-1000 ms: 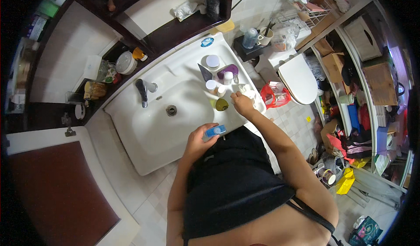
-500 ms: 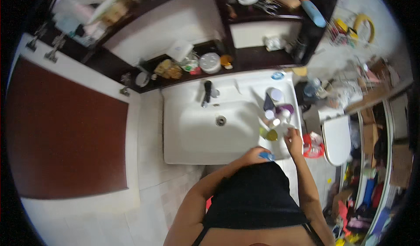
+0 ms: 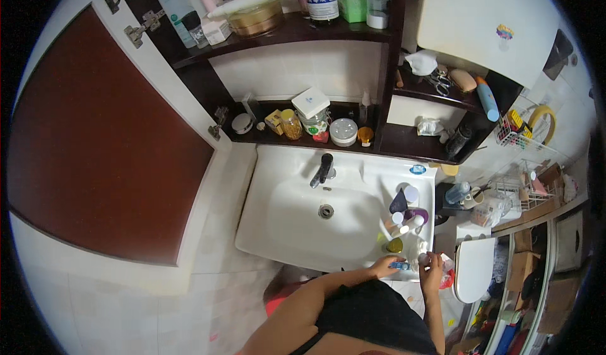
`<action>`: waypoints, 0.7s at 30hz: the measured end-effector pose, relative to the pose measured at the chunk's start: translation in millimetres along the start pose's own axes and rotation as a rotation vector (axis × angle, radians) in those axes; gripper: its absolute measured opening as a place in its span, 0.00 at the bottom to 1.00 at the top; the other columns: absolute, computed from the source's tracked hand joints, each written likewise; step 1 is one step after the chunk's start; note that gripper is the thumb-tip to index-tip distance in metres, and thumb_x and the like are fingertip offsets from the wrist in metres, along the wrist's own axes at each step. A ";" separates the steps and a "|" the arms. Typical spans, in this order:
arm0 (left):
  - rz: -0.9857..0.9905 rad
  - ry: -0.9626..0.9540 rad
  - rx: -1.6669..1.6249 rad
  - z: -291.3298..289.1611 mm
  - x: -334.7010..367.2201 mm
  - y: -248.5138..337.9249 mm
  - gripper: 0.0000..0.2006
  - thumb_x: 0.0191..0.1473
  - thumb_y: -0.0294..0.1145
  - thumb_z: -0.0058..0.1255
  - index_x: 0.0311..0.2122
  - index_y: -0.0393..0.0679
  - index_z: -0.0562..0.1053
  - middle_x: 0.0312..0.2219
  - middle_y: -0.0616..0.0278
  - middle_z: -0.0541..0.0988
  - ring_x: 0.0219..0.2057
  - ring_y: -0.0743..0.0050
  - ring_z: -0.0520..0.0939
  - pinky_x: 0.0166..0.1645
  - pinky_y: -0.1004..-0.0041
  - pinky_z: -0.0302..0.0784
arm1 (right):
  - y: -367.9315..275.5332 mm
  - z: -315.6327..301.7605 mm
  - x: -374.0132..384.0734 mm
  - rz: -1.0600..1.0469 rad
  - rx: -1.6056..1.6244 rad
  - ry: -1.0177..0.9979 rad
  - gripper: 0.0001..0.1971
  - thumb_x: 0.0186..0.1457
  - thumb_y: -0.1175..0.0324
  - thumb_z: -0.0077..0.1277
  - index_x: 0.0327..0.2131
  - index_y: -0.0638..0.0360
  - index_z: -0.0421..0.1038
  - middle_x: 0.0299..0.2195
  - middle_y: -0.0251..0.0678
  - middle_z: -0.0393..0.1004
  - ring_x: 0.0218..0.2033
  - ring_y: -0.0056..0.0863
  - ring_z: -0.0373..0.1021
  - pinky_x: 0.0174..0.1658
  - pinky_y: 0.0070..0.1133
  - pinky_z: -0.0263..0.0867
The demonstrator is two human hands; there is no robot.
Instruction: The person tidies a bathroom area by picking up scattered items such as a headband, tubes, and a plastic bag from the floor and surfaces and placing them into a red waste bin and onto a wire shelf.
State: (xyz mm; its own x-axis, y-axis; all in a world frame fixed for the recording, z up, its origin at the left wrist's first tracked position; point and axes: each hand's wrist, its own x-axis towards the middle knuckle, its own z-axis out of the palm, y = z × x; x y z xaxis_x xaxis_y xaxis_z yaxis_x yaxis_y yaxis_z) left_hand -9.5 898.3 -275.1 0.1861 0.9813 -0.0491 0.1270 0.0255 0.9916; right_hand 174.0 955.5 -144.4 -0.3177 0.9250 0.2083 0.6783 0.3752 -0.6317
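My left hand (image 3: 383, 267) is closed on a small blue object (image 3: 399, 265), perhaps a bottle or packet, at the front right corner of the white sink (image 3: 278, 241). Close beside it, my right hand (image 3: 432, 275) pinches a small roundish object (image 3: 423, 260) whose kind is too small to tell. Just beyond both hands, toiletries stand on the sink's right ledge: a round yellow-green container (image 3: 394, 245), a white tube (image 3: 411, 224), a purple container (image 3: 416, 214), a dark pointed tube (image 3: 398, 201) and a white-lidded jar (image 3: 410, 194).
A black faucet (image 3: 322, 169) rises behind the drain (image 3: 326, 212). Above, a dark cabinet shelf (image 3: 252, 142) carries jars and boxes, and its reddish-brown door (image 3: 107, 147) swings out left. A toilet (image 3: 475, 270) and a red-and-white bag (image 3: 447, 272) are at right.
The view has tilted up, bringing more of the shelves into it. My right hand has come from beside the bottles closer to my left hand, which still holds the blue object.
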 end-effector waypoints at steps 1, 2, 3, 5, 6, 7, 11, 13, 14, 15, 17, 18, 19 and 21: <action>0.002 0.051 0.063 4.0 3.8 -1.7 0.24 0.48 0.28 0.54 0.54 0.42 0.69 0.48 0.58 0.75 0.50 0.62 0.75 0.56 0.69 0.68 | -6.4 -7.5 0.3 0.051 0.041 -0.019 0.19 0.45 0.80 0.56 0.43 0.61 0.68 0.37 0.42 0.68 0.30 0.33 0.70 0.25 0.23 0.69; -0.067 0.059 0.172 7.1 4.9 -1.1 0.26 0.49 0.32 0.56 0.55 0.40 0.67 0.50 0.53 0.73 0.52 0.57 0.73 0.56 0.67 0.67 | -19.4 -19.9 3.4 0.083 0.058 -0.055 0.21 0.43 0.83 0.54 0.45 0.61 0.68 0.40 0.44 0.68 0.36 0.38 0.70 0.27 0.24 0.72; -0.059 0.059 0.170 8.4 7.4 -1.0 0.26 0.49 0.32 0.56 0.55 0.40 0.67 0.50 0.53 0.73 0.52 0.57 0.73 0.56 0.67 0.67 | -23.0 -23.7 5.3 0.079 0.053 -0.049 0.21 0.43 0.83 0.54 0.45 0.61 0.68 0.40 0.44 0.68 0.36 0.38 0.70 0.27 0.24 0.72; -0.232 0.075 0.289 10.3 5.0 -11.9 0.30 0.48 0.37 0.57 0.55 0.38 0.65 0.52 0.49 0.70 0.55 0.53 0.70 0.57 0.64 0.66 | -29.9 -27.5 10.5 0.024 0.016 -0.004 0.20 0.45 0.80 0.57 0.44 0.61 0.67 0.38 0.44 0.68 0.29 0.33 0.70 0.29 0.24 0.69; -0.194 0.098 0.308 4.9 -2.7 -35.4 0.33 0.47 0.41 0.59 0.56 0.35 0.63 0.53 0.46 0.67 0.55 0.49 0.69 0.58 0.61 0.65 | -33.9 -23.0 14.4 0.021 0.022 -0.036 0.21 0.44 0.80 0.57 0.44 0.61 0.67 0.40 0.44 0.67 0.31 0.33 0.70 0.32 0.24 0.69; -0.194 0.105 0.308 2.7 -4.1 -33.7 0.33 0.47 0.41 0.59 0.56 0.35 0.63 0.53 0.46 0.67 0.55 0.49 0.69 0.58 0.61 0.65 | -36.0 -24.5 17.1 0.014 0.023 -0.040 0.21 0.44 0.80 0.57 0.44 0.61 0.67 0.40 0.44 0.67 0.31 0.33 0.70 0.32 0.24 0.69; -0.162 -0.082 0.384 -25.7 -22.8 -1.6 0.28 0.48 0.44 0.58 0.50 0.36 0.68 0.47 0.46 0.72 0.49 0.48 0.73 0.54 0.61 0.68 | -59.0 -44.6 29.9 -0.022 0.034 0.007 0.22 0.45 0.81 0.56 0.46 0.60 0.67 0.39 0.42 0.67 0.31 0.33 0.68 0.32 0.24 0.67; -0.138 -0.278 0.362 -53.0 -43.6 -0.7 0.24 0.50 0.46 0.56 0.46 0.37 0.70 0.42 0.48 0.75 0.45 0.54 0.75 0.50 0.62 0.69 | -74.2 -48.2 39.1 -0.121 0.007 0.053 0.22 0.45 0.81 0.56 0.47 0.60 0.67 0.38 0.40 0.66 0.29 0.31 0.67 0.30 0.23 0.66; -0.109 -0.356 0.341 -69.3 -50.5 -6.4 0.23 0.51 0.47 0.55 0.43 0.37 0.71 0.39 0.50 0.76 0.43 0.59 0.76 0.48 0.63 0.70 | -79.0 -49.7 42.0 -0.089 0.045 0.040 0.22 0.46 0.81 0.55 0.48 0.60 0.67 0.37 0.39 0.66 0.27 0.28 0.67 0.29 0.21 0.65; -0.200 -0.464 0.279 -90.6 -47.5 29.5 0.22 0.53 0.47 0.54 0.43 0.38 0.71 0.38 0.55 0.76 0.43 0.65 0.76 0.47 0.65 0.71 | -78.7 -54.1 43.7 -0.081 0.034 0.056 0.22 0.46 0.81 0.55 0.48 0.60 0.67 0.37 0.39 0.66 0.27 0.28 0.67 0.29 0.21 0.65; -0.195 -0.438 0.111 -158.0 -60.7 98.5 0.19 0.56 0.45 0.53 0.43 0.39 0.71 0.37 0.63 0.76 0.41 0.75 0.74 0.46 0.69 0.71 | -94.6 -56.8 50.0 -0.089 0.065 0.075 0.22 0.47 0.80 0.55 0.48 0.63 0.65 0.36 0.42 0.67 0.27 0.29 0.67 0.30 0.24 0.66; -0.083 -0.325 0.002 -187.6 -71.5 112.3 0.17 0.57 0.42 0.52 0.44 0.40 0.72 0.37 0.67 0.76 0.40 0.79 0.73 0.45 0.72 0.71 | -104.3 -57.4 52.5 -0.102 0.076 0.081 0.22 0.46 0.80 0.56 0.47 0.63 0.65 0.36 0.42 0.68 0.28 0.29 0.68 0.30 0.23 0.66; -0.125 -0.109 -0.074 -212.7 -78.0 178.5 0.15 0.59 0.37 0.50 0.48 0.42 0.71 0.38 0.69 0.75 0.41 0.80 0.73 0.47 0.74 0.70 | -103.4 -58.7 52.4 -0.091 0.071 0.098 0.22 0.46 0.80 0.56 0.47 0.63 0.65 0.36 0.42 0.68 0.28 0.29 0.68 0.30 0.23 0.66; -0.002 0.119 0.027 -286.1 -88.6 242.5 0.16 0.60 0.36 0.49 0.51 0.43 0.69 0.46 0.66 0.75 0.45 0.81 0.73 0.47 0.76 0.72 | -114.5 -49.9 55.9 -0.131 0.179 0.089 0.21 0.46 0.79 0.56 0.46 0.64 0.65 0.37 0.43 0.70 0.29 0.30 0.69 0.30 0.24 0.66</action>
State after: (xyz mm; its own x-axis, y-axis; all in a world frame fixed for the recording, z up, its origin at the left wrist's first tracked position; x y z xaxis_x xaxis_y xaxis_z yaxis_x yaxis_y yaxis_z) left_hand -274.0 872.2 4.0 0.0693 0.9970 -0.0354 0.1542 0.0244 0.9877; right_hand 111.6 967.2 -23.1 -0.3305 0.8737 0.3569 0.5041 0.4831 -0.7159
